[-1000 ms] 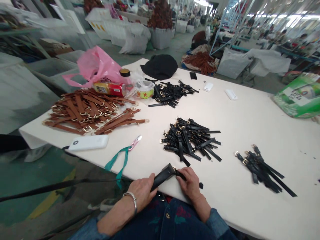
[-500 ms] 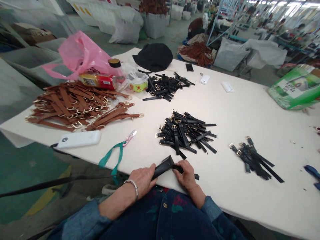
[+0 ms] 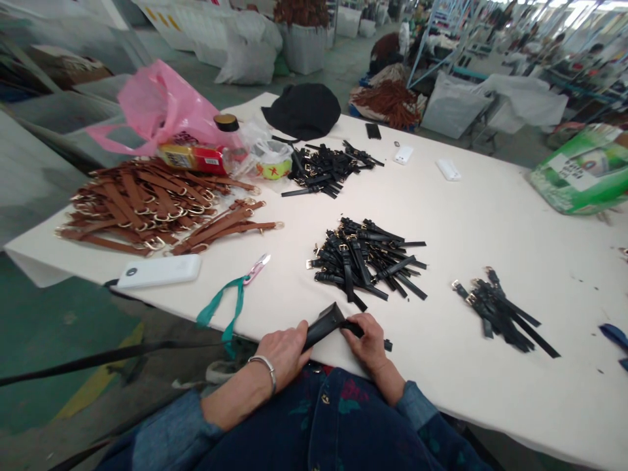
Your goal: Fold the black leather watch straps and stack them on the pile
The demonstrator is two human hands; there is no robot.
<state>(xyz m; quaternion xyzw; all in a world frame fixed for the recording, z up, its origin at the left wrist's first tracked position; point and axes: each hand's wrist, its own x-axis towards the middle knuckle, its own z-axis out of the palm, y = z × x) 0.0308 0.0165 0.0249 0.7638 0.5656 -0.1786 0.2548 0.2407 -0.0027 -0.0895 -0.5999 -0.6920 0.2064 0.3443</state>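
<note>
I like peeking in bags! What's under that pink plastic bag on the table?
Under the pink plastic bag lies a bottle with a red and yellow label and a dark cap. Whatever is inside the bag is hidden.

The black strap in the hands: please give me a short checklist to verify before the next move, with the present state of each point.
1. Left hand grips the black strap: ok.
2. Right hand holds the strap's other part: ok.
3. Strap rests at the table near edge: ok.
4. Buckle correctly threaded: cannot tell, fingers cover it.
5. Middle pile of black straps lies apart from the hands: ok.
6. Snips with teal cord lie left of the hands, untouched: ok.
</note>
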